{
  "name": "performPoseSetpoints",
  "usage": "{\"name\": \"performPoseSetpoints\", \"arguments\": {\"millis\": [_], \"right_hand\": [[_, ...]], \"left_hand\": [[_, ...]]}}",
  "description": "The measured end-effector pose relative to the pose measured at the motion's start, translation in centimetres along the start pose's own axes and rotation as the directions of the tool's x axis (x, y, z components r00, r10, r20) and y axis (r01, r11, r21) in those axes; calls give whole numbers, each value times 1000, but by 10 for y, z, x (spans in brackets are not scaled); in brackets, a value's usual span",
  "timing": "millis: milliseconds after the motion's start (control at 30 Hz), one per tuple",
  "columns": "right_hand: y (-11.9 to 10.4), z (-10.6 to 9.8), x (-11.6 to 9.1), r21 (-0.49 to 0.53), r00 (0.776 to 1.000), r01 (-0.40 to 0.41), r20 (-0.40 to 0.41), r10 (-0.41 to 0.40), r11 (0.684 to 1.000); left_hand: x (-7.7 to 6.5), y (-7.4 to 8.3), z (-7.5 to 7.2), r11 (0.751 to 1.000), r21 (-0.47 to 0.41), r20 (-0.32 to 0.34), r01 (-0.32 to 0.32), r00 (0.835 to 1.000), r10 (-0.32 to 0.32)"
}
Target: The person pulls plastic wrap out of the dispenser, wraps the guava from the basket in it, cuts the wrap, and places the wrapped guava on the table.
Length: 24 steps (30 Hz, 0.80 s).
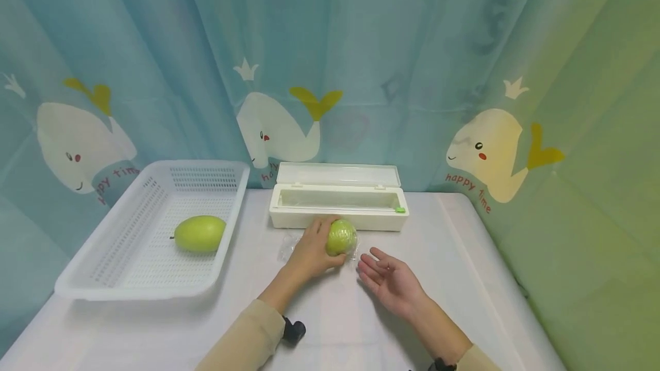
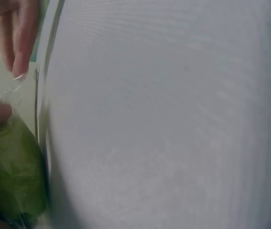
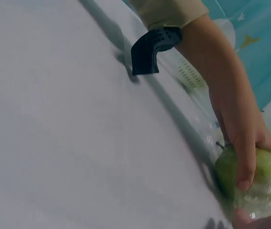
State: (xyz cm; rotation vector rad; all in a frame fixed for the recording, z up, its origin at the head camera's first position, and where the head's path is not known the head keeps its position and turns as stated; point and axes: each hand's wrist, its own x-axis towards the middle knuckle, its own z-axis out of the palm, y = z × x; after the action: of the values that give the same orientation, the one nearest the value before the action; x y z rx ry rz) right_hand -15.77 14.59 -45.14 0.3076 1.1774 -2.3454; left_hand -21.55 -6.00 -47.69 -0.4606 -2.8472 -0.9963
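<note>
My left hand grips a green fruit, apparently a pear, wrapped in clear plastic film. Its thumb and fingers lie round the fruit, which sits on the table just in front of the white cling film dispenser. Loose film shows on both sides of that hand. To the right of the fruit is my right hand, palm turned up, fingers loosely bent. In the left wrist view a fingertip of the right hand is at the edge of the film; whether it touches is hard to tell.
The dispenser's lid is raised, and a green slider sits at its right end. On the left stands a white perforated basket holding another green fruit with a stem. A whale-print curtain hangs behind the table.
</note>
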Motion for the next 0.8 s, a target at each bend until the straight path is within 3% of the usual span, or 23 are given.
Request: {"name": "performPoseSetpoints", "arguments": {"millis": [200, 400, 533, 800], "right_hand": [[3, 15, 4, 41, 992, 1, 122, -6, 999], [6, 21, 18, -65, 994, -57, 91, 62, 996], [6, 22, 24, -25, 993, -83, 87, 85, 996], [3, 13, 26, -72, 977, -124, 163, 135, 990]], "left_hand": [[0, 0, 1, 998, 42, 21, -38, 999, 37], [-1, 2, -1, 996, 72, 32, -61, 998, 58], [-1, 2, -3, 995, 72, 43, -62, 997, 59], [-1, 1, -6, 996, 65, 55, -60, 997, 57]]}}
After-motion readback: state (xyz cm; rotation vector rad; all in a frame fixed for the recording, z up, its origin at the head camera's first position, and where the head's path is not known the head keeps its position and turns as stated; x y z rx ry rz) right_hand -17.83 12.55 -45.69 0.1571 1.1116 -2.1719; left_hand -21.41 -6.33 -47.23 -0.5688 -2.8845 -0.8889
